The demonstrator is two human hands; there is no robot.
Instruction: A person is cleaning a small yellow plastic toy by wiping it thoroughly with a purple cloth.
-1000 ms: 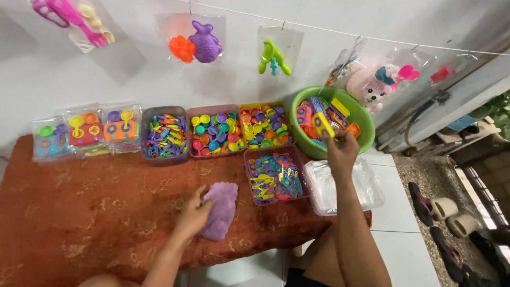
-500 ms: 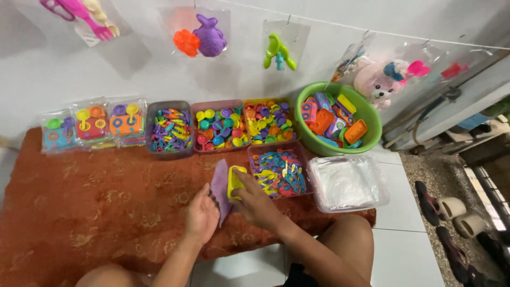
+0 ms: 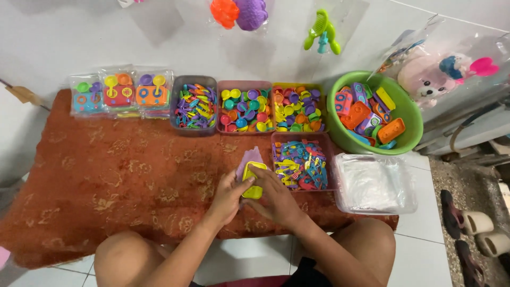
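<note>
My left hand (image 3: 227, 195) and my right hand (image 3: 275, 199) meet over the near edge of the rust-red mat (image 3: 106, 180). Together they hold a yellow plastic toy piece (image 3: 253, 180) against a purple plastic toy piece (image 3: 248, 159), which stands tilted up behind it. The left hand grips the purple piece from the left; the right hand's fingers are on the yellow piece. Just right of my hands sits a pink tray of mixed small toy parts (image 3: 303, 166).
Along the wall stand bagged toy sets (image 3: 117, 93), a grey tray (image 3: 194, 106), a pink tray (image 3: 245, 109), a yellow tray (image 3: 297, 109) and a green bowl of toy blocks (image 3: 409, 114). A clear tub of plastic bags (image 3: 374, 183) sits at right. Bagged toys hang above.
My right hand took a yellow piece from the green bowl and brought it to the purple piece, which my left hand lifted off the mat. The view has tilted down.
</note>
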